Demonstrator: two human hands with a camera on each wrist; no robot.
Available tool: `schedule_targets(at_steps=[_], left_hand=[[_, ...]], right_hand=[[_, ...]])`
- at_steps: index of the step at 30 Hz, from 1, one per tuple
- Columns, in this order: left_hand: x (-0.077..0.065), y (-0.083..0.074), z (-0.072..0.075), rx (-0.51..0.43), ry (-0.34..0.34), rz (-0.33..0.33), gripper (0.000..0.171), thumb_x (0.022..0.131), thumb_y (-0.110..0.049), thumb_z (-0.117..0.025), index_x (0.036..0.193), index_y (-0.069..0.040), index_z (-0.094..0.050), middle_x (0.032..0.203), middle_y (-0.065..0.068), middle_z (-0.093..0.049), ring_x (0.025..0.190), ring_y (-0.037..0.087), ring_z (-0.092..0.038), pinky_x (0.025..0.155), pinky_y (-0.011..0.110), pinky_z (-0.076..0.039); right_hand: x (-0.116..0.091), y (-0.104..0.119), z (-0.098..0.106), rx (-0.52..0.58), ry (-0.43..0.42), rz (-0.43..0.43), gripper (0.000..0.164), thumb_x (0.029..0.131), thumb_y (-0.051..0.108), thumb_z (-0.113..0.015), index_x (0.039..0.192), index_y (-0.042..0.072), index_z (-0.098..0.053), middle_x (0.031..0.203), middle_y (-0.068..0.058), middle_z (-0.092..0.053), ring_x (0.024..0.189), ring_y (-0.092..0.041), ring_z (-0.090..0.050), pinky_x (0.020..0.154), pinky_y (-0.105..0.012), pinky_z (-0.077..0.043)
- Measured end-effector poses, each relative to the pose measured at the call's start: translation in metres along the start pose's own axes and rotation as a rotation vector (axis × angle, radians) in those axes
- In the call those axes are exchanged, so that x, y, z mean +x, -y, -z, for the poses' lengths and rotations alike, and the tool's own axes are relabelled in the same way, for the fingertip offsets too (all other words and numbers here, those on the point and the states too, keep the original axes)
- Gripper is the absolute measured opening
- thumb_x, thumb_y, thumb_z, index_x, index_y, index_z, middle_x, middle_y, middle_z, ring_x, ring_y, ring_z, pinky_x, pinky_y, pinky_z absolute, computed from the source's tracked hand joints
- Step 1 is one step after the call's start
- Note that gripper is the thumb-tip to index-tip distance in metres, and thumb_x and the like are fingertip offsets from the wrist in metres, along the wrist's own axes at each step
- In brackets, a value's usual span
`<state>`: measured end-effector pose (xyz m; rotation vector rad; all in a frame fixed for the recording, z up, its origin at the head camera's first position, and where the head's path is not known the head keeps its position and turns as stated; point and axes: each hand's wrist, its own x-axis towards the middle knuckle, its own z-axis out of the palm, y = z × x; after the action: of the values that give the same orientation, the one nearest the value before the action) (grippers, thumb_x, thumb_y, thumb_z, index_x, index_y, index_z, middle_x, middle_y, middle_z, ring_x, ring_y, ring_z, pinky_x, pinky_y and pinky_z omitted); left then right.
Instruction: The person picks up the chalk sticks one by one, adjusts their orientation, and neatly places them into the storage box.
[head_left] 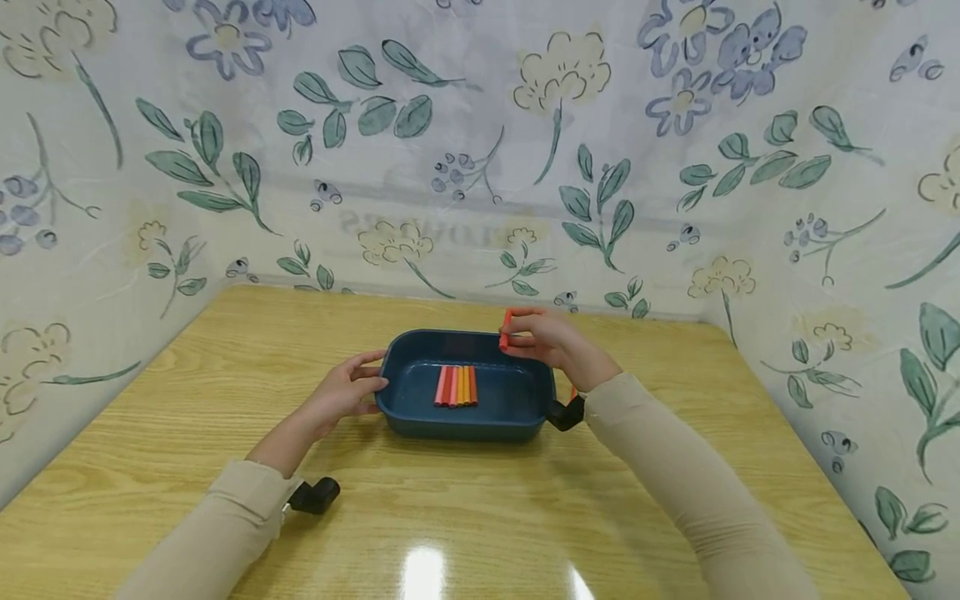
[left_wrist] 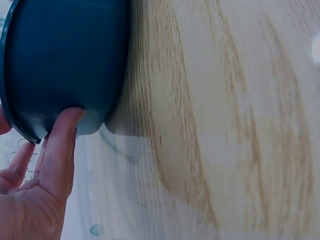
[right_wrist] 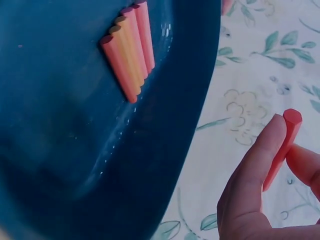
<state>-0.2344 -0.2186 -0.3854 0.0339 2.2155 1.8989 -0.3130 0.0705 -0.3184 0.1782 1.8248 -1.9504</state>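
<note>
A dark blue rectangular tray [head_left: 513,402] with rounded corners stands on the table. My left hand [head_left: 348,388] holds its left end, thumb over the rim and fingers against the outer wall [left_wrist: 70,60]. Inside, several pink, red, yellow and orange crayons [head_left: 456,386] lie side by side in a row. Above the tray's far right rim, my right hand [head_left: 553,340] pinches a single red crayon [head_left: 505,340] between thumb and fingers. In the right wrist view this crayon [right_wrist: 294,118] shows a six-sided end and is held beyond the rim.
The wood-grain table [head_left: 390,517] reflects light near its front edge. A flower-print cloth [head_left: 480,150] hangs behind and at both sides. An orange sliver [head_left: 574,391] shows beside the right wrist, mostly hidden. Black wrist mounts [head_left: 315,496] stick out from the sleeves.
</note>
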Motion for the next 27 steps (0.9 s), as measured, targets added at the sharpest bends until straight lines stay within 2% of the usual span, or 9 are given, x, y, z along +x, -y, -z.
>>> schedule_targets(at_steps=[4,9,15,19,22,27], left_hand=[[0.0,-0.001,0.001,0.014,-0.007,0.009,0.057,0.097,-0.006,-0.047,0.147,-0.003,-0.02,0.14,0.031,-0.026,0.119,0.045,-0.043,0.082,0.045,-0.051],[0.0,-0.001,0.001,0.024,-0.011,0.008,0.057,0.097,-0.006,-0.047,0.147,-0.002,-0.02,0.14,0.031,-0.028,0.117,0.044,-0.045,0.082,0.046,-0.051],[0.0,0.001,0.002,0.017,-0.003,-0.004,0.057,0.097,-0.006,-0.047,0.147,-0.001,-0.02,0.139,0.031,-0.028,0.117,0.044,-0.046,0.081,0.045,-0.052],[0.0,0.0,0.002,0.017,-0.001,-0.009,0.057,0.097,-0.006,-0.048,0.147,-0.002,-0.02,0.139,0.031,-0.029,0.117,0.044,-0.046,0.081,0.045,-0.052],[0.0,0.0,0.002,0.021,-0.002,-0.01,0.057,0.097,-0.006,-0.048,0.147,-0.002,-0.021,0.139,0.031,-0.029,0.116,0.044,-0.047,0.081,0.045,-0.052],[-0.001,-0.001,0.002,0.021,0.004,-0.011,0.057,0.097,-0.006,-0.047,0.147,-0.002,-0.021,0.139,0.031,-0.029,0.117,0.043,-0.046,0.082,0.045,-0.051]], right_hand=[[0.007,0.004,-0.011,-0.018,0.004,-0.03,0.049,0.089,-0.002,-0.058,0.135,0.005,-0.044,0.117,-0.014,-0.052,0.092,-0.025,-0.058,0.088,-0.037,-0.049],[0.019,0.003,-0.02,-0.092,0.044,-0.068,0.049,0.088,-0.004,-0.057,0.135,0.001,-0.043,0.109,-0.014,-0.052,0.092,-0.025,-0.056,0.088,-0.037,-0.049],[0.032,-0.004,-0.024,-0.17,0.069,-0.134,0.043,0.087,-0.006,-0.058,0.128,-0.003,-0.045,0.099,-0.014,-0.055,0.081,-0.025,-0.058,0.083,-0.038,-0.052],[0.037,-0.01,-0.024,-0.235,0.075,-0.165,0.026,0.085,-0.006,-0.059,0.111,-0.004,-0.054,0.096,-0.014,-0.054,0.079,-0.025,-0.058,0.079,-0.038,-0.054],[0.04,-0.015,-0.023,-0.294,0.083,-0.175,0.021,0.084,-0.007,-0.061,0.105,-0.005,-0.057,0.098,-0.015,-0.054,0.081,-0.026,-0.057,0.075,-0.037,-0.055],[0.044,-0.02,-0.023,-0.392,0.098,-0.185,0.021,0.083,-0.009,-0.06,0.105,-0.01,-0.058,0.099,-0.018,-0.054,0.081,-0.028,-0.059,0.071,-0.036,-0.056]])
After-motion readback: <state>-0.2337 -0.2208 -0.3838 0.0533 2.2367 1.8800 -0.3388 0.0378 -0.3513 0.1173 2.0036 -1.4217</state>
